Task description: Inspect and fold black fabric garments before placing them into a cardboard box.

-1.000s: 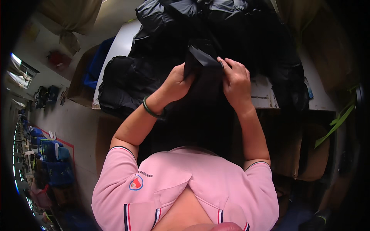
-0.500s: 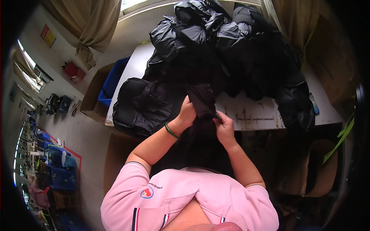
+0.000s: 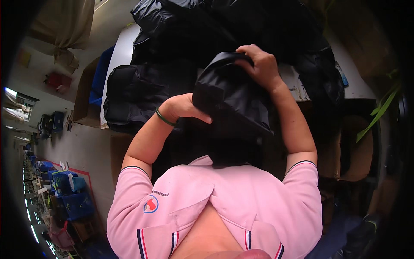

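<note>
While the right hand (image 3: 261,67) clamps black fabric (image 3: 233,90), the left (image 3: 182,106) (grip unclear) touches it.

Pink polo shirt (image 3: 258,194): short sleeves (image 3: 129,187) are ending in dark edging (image 3: 137,168); collar (image 3: 159,239) is carrying navy, white and red stripes (image 3: 142,244); chest emblem (image 3: 151,204) is combining blue and red. Green bangle (image 3: 165,119): is circling left wrist (image 3: 170,109).

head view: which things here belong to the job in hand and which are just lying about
In hand or likely part of it:
- black fabric piece, right hand gripping its upper edge, left hand at its side
- similar black pile
- white table under the pile

Apparently just lying about:
- blue bin
- green strip
- red object
</note>
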Motion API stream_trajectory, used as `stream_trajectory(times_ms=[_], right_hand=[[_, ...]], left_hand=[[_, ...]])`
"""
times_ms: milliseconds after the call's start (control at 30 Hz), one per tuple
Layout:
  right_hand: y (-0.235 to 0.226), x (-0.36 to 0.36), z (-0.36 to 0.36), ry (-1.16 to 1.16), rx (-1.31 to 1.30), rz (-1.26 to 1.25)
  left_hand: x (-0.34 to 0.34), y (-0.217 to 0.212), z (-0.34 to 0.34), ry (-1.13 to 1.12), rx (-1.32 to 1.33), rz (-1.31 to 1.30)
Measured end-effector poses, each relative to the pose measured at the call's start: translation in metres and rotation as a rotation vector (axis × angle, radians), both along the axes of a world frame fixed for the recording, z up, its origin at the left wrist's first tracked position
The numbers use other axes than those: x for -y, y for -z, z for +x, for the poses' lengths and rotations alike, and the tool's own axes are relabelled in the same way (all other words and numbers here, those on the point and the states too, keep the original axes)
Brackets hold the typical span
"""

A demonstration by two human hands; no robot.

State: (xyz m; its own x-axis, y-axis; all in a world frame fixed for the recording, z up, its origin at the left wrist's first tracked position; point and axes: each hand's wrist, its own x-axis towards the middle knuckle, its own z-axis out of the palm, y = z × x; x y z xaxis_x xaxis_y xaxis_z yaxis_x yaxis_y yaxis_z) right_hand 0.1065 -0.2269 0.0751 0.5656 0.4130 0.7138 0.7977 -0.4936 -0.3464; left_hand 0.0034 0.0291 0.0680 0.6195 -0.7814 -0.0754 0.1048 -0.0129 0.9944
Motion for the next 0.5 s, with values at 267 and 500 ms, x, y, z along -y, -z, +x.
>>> stream_trajectory(times_ms=[267, 500], right_hand=[[-0.051, 0.023, -0.038, 0.15, -0.401, 0.207], [-0.033, -0.037, -0.094, -0.034, -0.157, 0.075]], left_hand=[[0.002, -0.006, -0.002, -0.429, -0.046, -0.33], [0.024, -0.007, 0.0, -0.332, -0.075, -0.335]])
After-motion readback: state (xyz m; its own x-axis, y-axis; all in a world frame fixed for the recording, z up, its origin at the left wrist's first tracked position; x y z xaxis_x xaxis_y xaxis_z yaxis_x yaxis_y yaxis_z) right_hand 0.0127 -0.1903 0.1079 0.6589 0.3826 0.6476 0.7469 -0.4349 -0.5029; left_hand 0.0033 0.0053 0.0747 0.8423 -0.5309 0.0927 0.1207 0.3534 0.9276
